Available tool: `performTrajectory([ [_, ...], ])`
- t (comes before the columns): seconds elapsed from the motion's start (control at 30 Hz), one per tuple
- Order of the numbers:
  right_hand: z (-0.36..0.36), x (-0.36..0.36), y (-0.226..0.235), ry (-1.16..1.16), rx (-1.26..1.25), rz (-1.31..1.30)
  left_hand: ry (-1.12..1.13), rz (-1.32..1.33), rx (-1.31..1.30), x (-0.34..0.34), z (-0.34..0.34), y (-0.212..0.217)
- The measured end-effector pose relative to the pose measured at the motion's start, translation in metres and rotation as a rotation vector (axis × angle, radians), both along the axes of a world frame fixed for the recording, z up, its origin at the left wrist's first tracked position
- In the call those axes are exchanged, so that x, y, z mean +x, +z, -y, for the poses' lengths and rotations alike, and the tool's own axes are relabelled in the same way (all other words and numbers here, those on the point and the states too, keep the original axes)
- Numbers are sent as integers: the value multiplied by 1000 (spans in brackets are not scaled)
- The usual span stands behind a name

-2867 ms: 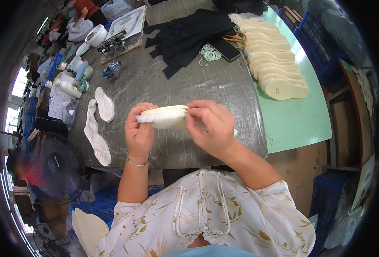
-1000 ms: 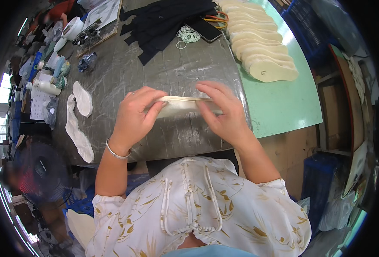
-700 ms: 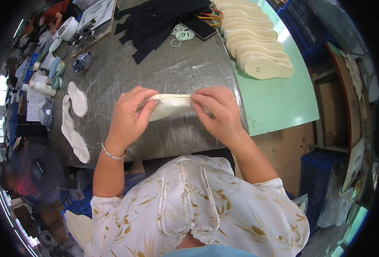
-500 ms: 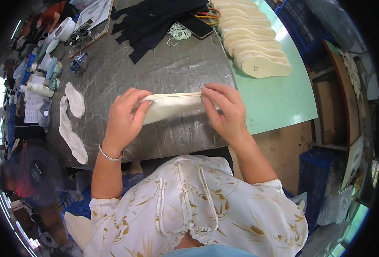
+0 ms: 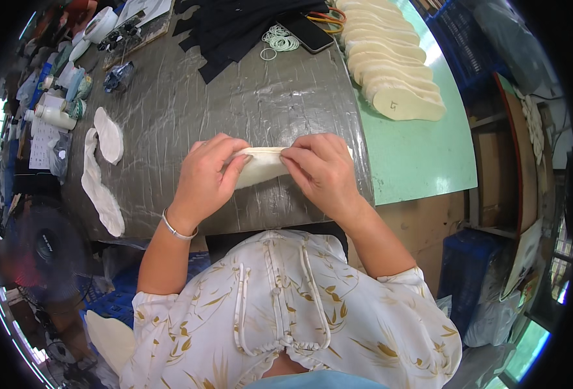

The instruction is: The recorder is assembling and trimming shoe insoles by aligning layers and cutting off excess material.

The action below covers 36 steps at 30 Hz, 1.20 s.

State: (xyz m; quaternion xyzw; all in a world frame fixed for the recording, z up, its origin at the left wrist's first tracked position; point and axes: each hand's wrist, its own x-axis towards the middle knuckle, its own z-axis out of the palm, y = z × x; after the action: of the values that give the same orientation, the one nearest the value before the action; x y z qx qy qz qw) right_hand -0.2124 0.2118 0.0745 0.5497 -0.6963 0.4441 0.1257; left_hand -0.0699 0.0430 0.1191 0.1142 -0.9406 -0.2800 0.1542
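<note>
Between my two hands, above the dark covered table, I hold a cream fleecy insole (image 5: 260, 167) with its edge turned up toward me. My left hand (image 5: 212, 174) pinches that edge between thumb and fingers near its left end. Further right along the same edge, the thumb and fingers of my right hand (image 5: 322, 170) are closed on it, and they hide part of the insole. Two loose fleecy white pieces, one short (image 5: 109, 136) and one long and wavy (image 5: 98, 188), lie on the table to the left of my hands.
Overlapping insoles (image 5: 400, 78) form a row on a green board (image 5: 422, 162) at the right. Black fabric (image 5: 234, 29), a phone (image 5: 304, 32) and pale rings (image 5: 280, 40) lie at the back. White bottles (image 5: 56, 117) stand at the left; a fan (image 5: 46, 243) is below them.
My right hand has shifted left along the insole's edge, closer to my left hand. My left hand has moved slightly right. Both still pinch the insole.
</note>
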Motion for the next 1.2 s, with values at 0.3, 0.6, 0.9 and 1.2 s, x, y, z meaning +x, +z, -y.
performTrajectory([
  [0.3,3,-4,0,42,54,-10,-63,-18,0,0,3,0],
  [0.6,8,-5,-6,153,61,-70,-153,-13,26,2,9,-9],
  [0.9,12,-1,-22,169,115,142,-156,-48,21,8,15,-27],
  [1.2,-8,-13,-9,204,208,303,-119,-45,57,15,24,-25],
])
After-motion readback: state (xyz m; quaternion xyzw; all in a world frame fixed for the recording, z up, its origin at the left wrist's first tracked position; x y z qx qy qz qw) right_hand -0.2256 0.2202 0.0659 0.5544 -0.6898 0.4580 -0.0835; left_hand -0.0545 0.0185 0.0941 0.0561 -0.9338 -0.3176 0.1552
